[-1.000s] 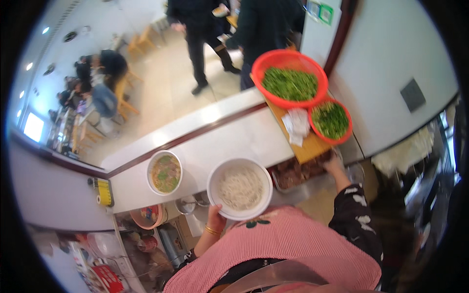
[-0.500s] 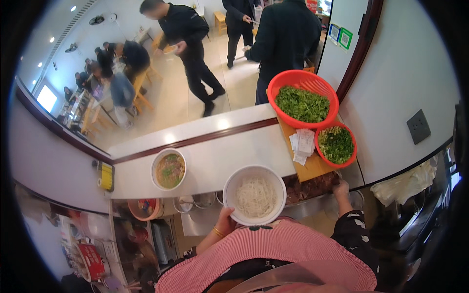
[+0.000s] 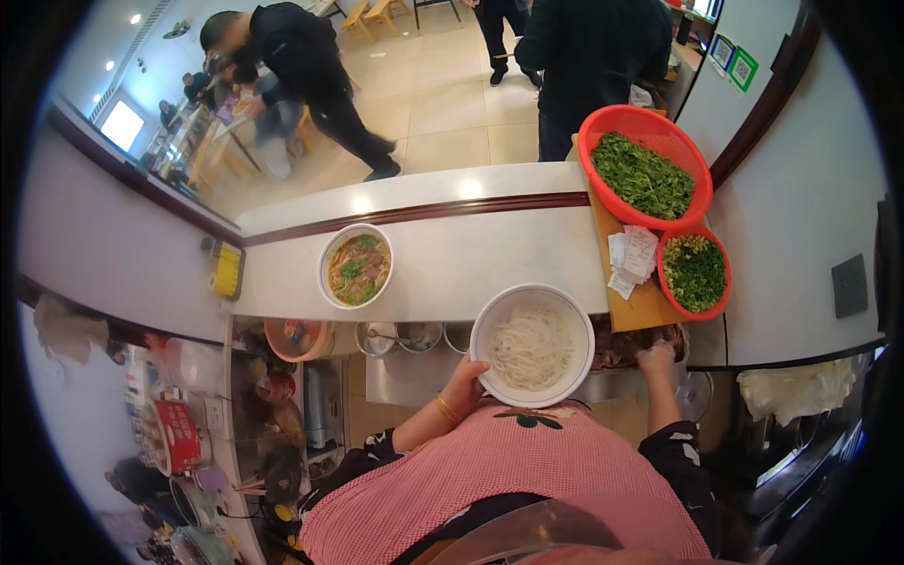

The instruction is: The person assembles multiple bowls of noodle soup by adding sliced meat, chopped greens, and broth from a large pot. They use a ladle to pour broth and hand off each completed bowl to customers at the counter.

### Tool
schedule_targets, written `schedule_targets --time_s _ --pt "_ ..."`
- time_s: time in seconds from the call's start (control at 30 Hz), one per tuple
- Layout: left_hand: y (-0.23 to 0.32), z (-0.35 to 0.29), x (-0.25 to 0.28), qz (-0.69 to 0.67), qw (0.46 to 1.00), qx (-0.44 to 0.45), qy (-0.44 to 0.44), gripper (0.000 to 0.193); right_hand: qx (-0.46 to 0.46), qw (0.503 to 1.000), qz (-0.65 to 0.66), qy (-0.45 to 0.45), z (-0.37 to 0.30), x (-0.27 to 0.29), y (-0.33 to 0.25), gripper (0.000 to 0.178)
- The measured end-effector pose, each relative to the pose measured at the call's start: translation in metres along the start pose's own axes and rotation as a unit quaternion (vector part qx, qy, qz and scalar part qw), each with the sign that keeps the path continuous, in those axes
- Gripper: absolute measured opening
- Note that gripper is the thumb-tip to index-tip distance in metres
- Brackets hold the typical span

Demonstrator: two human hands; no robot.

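My left hand is closed on the rim of a white bowl, its thumb over the edge. Pale noodles fill the bottom of this bowl, held close to my apron. On the right, my right hand wears a clear plastic glove and reaches into a tray of dark brown sliced meat. Its fingertips are down among the meat, so their grip is hidden. A second bowl, with noodle soup, meat and chopped greens, stands on the counter to the left.
A red basket of leafy greens and a smaller one of chopped scallions stand right, by paper slips on a wooden board. Metal containers sit below the white counter. People move about beyond it.
My view has shifted, moving the counter leftward and up in the picture. My right hand has moved inward over the meat. Beyond the counter, a person carrying a dish has bent toward a table.
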State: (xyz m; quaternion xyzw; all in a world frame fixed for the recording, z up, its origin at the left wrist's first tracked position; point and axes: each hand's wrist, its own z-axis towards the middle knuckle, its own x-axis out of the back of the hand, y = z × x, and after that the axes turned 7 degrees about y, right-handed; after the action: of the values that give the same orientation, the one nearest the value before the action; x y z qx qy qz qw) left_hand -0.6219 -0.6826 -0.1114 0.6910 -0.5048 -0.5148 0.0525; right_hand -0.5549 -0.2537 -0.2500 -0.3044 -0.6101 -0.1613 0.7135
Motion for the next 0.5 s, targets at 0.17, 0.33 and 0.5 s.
schedule_targets --time_s 0.17,0.33,0.5 --pt "-0.012 0.006 0.011 -0.041 0.998 0.032 -0.025 0.083 0.099 0.994 0.004 0.055 -0.027 -0.025 0.005 0.06" --pt "-0.018 0.009 0.016 -0.018 0.998 0.052 0.02 0.079 0.127 0.991 0.03 -0.001 -0.018 -0.041 0.025 0.026" --pt "-0.014 0.012 0.015 0.002 0.999 0.028 0.016 0.08 -0.03 0.998 0.032 -0.046 0.01 -0.026 0.019 0.022"
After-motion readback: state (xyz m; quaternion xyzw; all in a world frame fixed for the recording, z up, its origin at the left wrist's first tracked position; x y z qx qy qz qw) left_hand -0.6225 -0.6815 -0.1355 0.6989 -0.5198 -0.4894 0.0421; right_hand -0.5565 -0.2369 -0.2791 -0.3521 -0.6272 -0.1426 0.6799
